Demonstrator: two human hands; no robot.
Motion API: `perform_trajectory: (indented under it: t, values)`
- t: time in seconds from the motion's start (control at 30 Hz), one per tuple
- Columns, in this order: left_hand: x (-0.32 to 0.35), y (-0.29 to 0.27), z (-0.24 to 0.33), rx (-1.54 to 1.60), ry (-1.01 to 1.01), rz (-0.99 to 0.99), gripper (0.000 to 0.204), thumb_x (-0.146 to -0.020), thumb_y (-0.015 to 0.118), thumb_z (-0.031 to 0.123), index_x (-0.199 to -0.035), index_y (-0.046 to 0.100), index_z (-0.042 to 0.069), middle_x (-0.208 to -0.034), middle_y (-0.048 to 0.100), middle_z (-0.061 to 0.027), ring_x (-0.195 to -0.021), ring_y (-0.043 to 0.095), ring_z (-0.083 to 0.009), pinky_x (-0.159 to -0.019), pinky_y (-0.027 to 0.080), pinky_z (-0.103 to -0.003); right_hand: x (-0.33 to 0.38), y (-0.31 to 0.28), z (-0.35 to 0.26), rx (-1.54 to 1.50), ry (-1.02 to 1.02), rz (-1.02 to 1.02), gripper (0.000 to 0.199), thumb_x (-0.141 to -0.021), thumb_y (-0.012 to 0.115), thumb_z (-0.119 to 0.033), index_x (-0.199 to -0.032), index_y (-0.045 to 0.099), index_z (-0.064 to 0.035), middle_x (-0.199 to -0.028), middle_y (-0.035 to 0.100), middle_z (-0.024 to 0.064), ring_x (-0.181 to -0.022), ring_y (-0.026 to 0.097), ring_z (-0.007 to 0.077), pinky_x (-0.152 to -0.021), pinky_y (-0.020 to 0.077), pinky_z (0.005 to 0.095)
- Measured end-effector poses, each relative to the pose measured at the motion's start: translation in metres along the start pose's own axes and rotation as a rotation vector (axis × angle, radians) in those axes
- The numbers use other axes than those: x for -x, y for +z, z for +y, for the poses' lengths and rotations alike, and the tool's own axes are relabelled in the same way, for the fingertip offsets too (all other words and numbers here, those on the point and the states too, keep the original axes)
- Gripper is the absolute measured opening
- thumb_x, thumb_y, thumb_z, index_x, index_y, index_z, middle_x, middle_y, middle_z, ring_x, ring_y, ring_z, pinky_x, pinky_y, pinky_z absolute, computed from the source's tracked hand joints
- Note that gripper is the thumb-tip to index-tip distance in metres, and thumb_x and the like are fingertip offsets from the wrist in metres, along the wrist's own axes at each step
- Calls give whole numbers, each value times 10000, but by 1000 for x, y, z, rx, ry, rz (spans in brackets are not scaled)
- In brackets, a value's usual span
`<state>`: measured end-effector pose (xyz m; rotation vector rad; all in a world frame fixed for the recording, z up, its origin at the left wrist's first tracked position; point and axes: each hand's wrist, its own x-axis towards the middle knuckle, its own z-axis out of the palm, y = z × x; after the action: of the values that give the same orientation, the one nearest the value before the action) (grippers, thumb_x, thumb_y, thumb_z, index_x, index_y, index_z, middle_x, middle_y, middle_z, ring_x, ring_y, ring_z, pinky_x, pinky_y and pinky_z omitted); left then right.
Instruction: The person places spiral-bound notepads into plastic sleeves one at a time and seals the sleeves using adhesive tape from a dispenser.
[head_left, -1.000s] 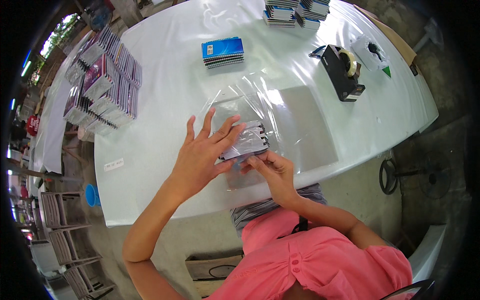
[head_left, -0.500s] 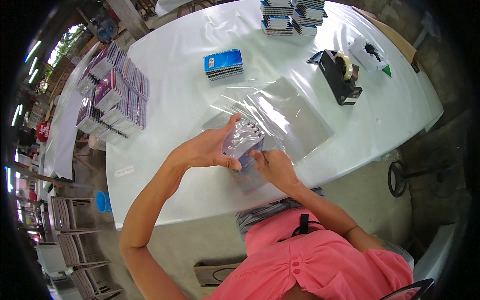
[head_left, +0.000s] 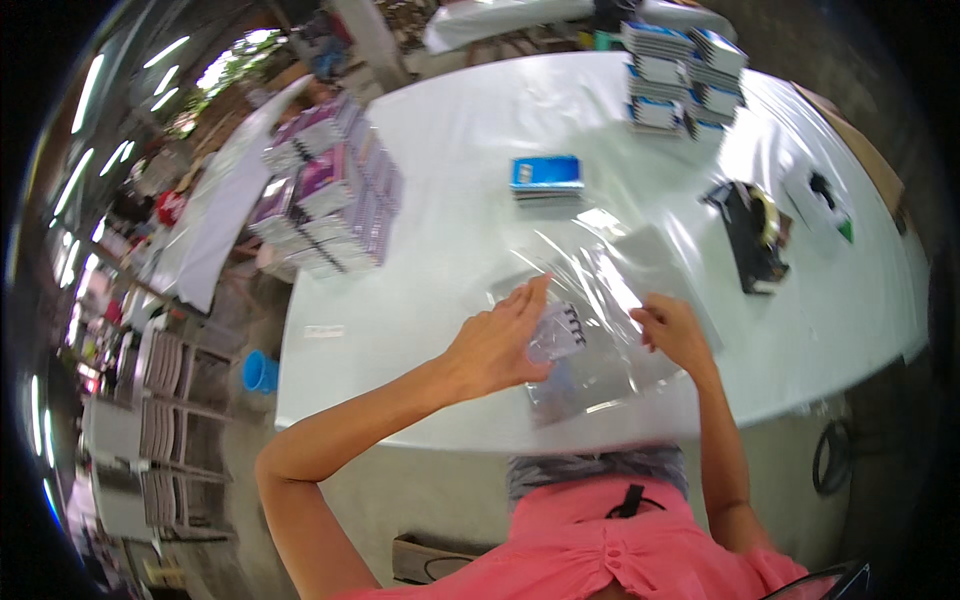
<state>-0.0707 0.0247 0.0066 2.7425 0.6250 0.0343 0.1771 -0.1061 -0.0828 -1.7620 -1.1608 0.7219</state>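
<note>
1. The left hand (head_left: 497,345), fingers loosely extended, presses the clear plastic sleeve (head_left: 590,320) holding a small booklet (head_left: 562,335).
2. The right hand (head_left: 675,330) pinches the sleeve's far edge.
3. Beyond the sleeve on the white table (head_left: 450,240): one blue booklet stack (head_left: 546,176), one black tape dispenser (head_left: 752,235).

On the white table (head_left: 440,250) lay a small blue-covered stack of booklets (head_left: 546,177), and a black tape dispenser (head_left: 752,232) stood near the right side. A large pile of booklets (head_left: 330,190) stood at the left edge, another pile (head_left: 680,80) at the far end, and a blue bucket (head_left: 258,372) was on the floor.
</note>
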Motion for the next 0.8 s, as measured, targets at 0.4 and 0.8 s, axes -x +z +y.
perform_trajectory:
  t: [0.4,0.8]
  values:
    - [52,-198,-163,-925,123,493,1057,-573,816,201,-1479,294,44,-1504,357,-124,-1408,314,-302,-1164,265,-449,-15,11,61,336,-274,133,108,-836,652,-29,-850,564,31,-845,543,151,-732,526,282,-669,423,363]
    - [88,-248,-361,-1168,-136,392,1049,-660,813,279,-1512,224,117,-1517,342,-67,-1414,300,-254,-1182,212,-465,-23,15,46,309,-211,37,101,-810,641,45,-828,543,49,-884,534,172,-744,541,333,-663,446,391]
